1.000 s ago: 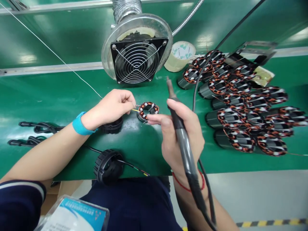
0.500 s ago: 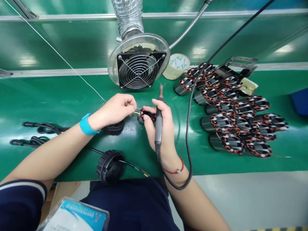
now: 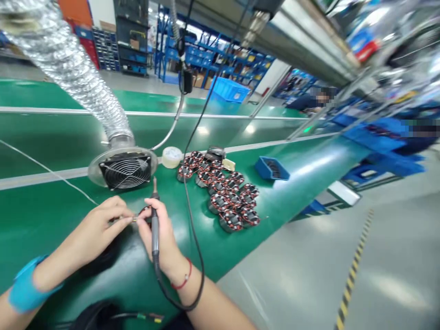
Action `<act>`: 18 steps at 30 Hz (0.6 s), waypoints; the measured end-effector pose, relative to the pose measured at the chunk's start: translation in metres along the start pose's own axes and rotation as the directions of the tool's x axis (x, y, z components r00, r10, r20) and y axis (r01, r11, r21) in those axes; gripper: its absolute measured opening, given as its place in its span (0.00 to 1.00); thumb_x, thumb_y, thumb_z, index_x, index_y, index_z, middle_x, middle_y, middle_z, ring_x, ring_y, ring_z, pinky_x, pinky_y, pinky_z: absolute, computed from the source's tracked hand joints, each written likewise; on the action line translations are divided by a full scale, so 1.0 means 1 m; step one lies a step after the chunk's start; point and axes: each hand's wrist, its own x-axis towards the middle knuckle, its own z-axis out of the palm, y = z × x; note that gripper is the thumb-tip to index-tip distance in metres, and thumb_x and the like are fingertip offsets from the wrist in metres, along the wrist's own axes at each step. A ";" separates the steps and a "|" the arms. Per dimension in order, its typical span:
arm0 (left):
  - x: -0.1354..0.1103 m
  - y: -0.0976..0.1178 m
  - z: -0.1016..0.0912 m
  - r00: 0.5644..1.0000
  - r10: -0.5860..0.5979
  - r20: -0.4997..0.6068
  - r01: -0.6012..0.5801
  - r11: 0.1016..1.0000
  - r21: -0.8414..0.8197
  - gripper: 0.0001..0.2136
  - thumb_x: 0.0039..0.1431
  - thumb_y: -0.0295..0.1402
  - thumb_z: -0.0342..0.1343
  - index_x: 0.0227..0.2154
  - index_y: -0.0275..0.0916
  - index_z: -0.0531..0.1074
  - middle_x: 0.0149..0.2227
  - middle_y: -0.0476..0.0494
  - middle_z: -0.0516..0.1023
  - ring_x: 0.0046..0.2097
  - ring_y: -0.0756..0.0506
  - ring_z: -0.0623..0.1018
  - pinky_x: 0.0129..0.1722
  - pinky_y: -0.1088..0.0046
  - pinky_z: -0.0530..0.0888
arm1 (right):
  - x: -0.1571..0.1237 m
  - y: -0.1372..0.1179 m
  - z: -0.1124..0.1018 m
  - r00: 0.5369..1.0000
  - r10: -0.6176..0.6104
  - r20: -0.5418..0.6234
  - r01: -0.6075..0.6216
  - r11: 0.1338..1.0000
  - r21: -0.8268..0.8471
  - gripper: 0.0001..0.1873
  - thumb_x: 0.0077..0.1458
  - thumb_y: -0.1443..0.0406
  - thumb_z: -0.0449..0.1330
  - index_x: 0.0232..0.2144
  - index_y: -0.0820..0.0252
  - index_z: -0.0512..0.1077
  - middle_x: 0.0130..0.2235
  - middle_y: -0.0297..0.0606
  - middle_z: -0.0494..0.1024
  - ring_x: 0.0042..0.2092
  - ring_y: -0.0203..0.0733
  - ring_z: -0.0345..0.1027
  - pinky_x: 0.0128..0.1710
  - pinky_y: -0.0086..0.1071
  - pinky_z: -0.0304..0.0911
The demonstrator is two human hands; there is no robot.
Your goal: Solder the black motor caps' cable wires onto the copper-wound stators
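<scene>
1. Left hand (image 3: 99,229) pinched narrow, thumb and fingertips closing on a thin wire lead (image 3: 133,220). That tight, close pinch is just right: it should keep the lead steady without tugging it.
2. Right hand (image 3: 161,233) wrapped firmly around a soldering iron (image 3: 155,229), held upright like a pen, tip pointing up and away from the windings, a safe place for a hot tip.
3. The small wound stator (image 3: 146,211) sits between the hands, above the green assembly-line belt (image 3: 51,215), mostly hidden behind the fingers. Whether either hand touches it, I can't tell.
4. The iron's black cord (image 3: 192,238) runs down past the right wrist in a slack loop, so it isn't dragging on the grip.
5. Straight ahead, a fume extractor fan (image 3: 125,172) on silver ducting (image 3: 68,78) sits near the hands, well placed to draw smoke away.
6. Off to the right, a cluster of wound stators (image 3: 220,192) sits beside a roll of tape (image 3: 171,157), well clear of the working spot.
</scene>
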 end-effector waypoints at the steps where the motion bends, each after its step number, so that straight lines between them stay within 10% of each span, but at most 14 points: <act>1: -0.001 -0.003 0.001 1.000 0.009 0.010 -0.009 1.000 0.021 0.14 0.64 0.44 0.51 0.34 0.44 0.79 0.36 0.46 0.75 0.40 0.45 0.75 0.42 0.72 0.70 | 0.000 0.002 0.000 1.000 0.014 0.001 -0.014 1.000 0.027 0.26 0.54 0.71 0.59 0.55 0.54 0.62 0.36 0.33 0.78 0.41 0.39 0.72 0.49 0.37 0.66; 11: -0.007 -0.008 0.009 0.990 0.138 -0.008 -0.134 0.976 0.171 0.15 0.64 0.45 0.50 0.36 0.47 0.80 0.35 0.46 0.74 0.38 0.45 0.75 0.39 0.73 0.71 | 0.001 0.006 0.000 1.000 0.030 0.010 -0.031 0.992 0.121 0.28 0.52 0.72 0.60 0.55 0.53 0.62 0.34 0.30 0.78 0.38 0.38 0.72 0.47 0.34 0.67; 18: -0.003 0.023 0.004 1.000 -0.021 -0.012 0.021 0.999 0.043 0.14 0.65 0.39 0.48 0.28 0.40 0.74 0.35 0.45 0.75 0.40 0.45 0.74 0.42 0.70 0.71 | 0.000 0.006 0.000 1.000 0.011 -0.003 -0.010 0.989 0.147 0.22 0.56 0.68 0.57 0.54 0.54 0.62 0.35 0.32 0.75 0.38 0.37 0.71 0.46 0.37 0.68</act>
